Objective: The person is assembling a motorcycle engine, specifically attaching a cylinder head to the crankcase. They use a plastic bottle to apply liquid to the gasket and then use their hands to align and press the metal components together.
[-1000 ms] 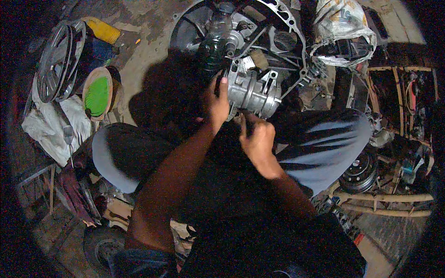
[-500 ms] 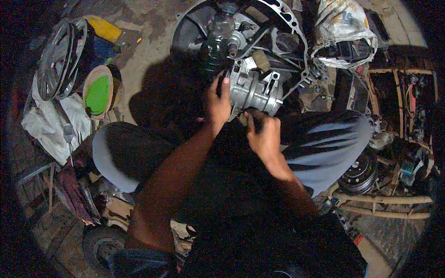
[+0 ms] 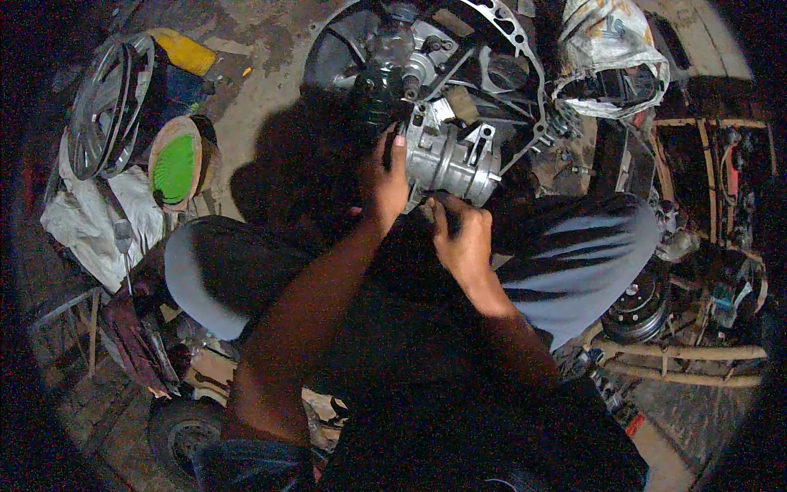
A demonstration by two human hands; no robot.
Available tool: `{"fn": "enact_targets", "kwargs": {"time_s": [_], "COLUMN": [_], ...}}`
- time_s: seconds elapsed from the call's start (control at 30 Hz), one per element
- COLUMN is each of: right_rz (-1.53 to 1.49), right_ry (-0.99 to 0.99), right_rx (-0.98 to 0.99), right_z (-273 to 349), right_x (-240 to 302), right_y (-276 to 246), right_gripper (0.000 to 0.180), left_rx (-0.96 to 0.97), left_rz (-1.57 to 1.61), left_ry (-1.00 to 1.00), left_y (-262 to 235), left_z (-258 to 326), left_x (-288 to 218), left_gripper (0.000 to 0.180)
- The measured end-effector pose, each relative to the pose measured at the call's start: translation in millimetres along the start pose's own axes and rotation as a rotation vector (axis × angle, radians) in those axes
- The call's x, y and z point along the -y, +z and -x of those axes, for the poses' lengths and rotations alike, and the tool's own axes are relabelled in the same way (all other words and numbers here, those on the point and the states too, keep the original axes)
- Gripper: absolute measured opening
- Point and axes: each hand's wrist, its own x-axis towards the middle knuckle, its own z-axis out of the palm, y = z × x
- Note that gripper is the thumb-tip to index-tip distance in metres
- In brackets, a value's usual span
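A silver compressor (image 3: 451,166), a ribbed metal cylinder with mounting lugs, is in front of me above my crossed legs. My left hand (image 3: 387,182) is wrapped against its left end, thumb up along the edge and the other fingers hidden behind. At the compressor's lower edge, my right hand (image 3: 465,238) is closed in a pinch. Its curled fingers hide whatever they hold, and a dark patch shows at the fingertips. Just beyond the compressor lies a large round metal housing (image 3: 537,86) with a flanged rim, holding a clear plastic bottle (image 3: 385,78) and several metal parts.
Wheel covers (image 3: 102,107), a green-faced round object (image 3: 175,168) and a white sack (image 3: 102,217) lie at left. On the right are an open white bag (image 3: 607,49), a black pulley (image 3: 639,307) and a wooden frame (image 3: 680,353). A small wheel (image 3: 184,435) is at lower left.
My right hand has shifted slightly left along the compressor's lower edge, its fingers curling more. The left hand and the compressor stay nearly where they were.
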Motion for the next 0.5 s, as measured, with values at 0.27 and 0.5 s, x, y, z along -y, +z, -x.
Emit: {"fn": "enact_targets", "kwargs": {"time_s": [0.27,0.5], "right_rz": [-0.02,0.006], "right_ry": [-0.045,0.006], "right_rx": [-0.056,-0.028], "right_z": [9.6,5.5], "right_x": [-5.0,1.4], "right_y": [10.9,9.4], "right_gripper": [0.018,0.016], "left_rx": [0.007,-0.006], "left_rz": [0.003,0.083], "left_ry": [-0.026,-0.051], "left_y": [-1.0,-0.3], "left_z": [-1.5,0.3], "left_x": [-0.4,5.5], "left_gripper": [0.045,0.046]}}
